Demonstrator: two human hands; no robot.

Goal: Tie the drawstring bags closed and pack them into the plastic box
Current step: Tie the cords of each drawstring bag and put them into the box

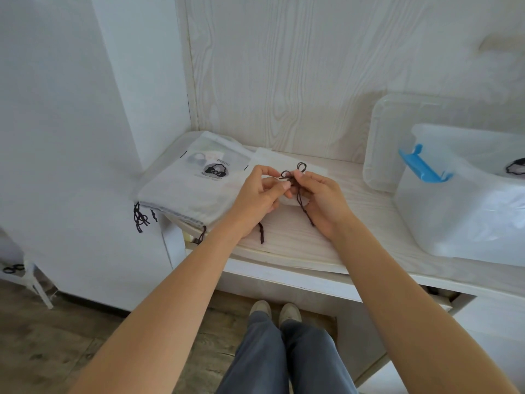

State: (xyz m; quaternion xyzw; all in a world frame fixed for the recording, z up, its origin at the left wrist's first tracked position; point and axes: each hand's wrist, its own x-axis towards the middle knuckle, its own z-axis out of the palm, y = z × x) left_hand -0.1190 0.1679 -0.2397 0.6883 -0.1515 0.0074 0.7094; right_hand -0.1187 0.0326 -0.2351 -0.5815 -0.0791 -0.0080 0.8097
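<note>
Both hands at work mid-counter (355,223). Left hand (257,194) and right hand (321,199) pinching the dark drawstring (299,194) of a white drawstring bag (272,160), mostly hidden beneath the fingers. Small loops poking up above the fingertips, two loose ends trailing down toward the counter edge. Looks like a bow forming, though hard to say with the knot covered. Just left, a stack of white bags (184,189) with a grey-and-black printed logo, cords dangling over the corner. Off right, translucent plastic box (454,217) with a blue latch (423,166), cut off by the frame; lid (383,143) propped behind it.
</note>
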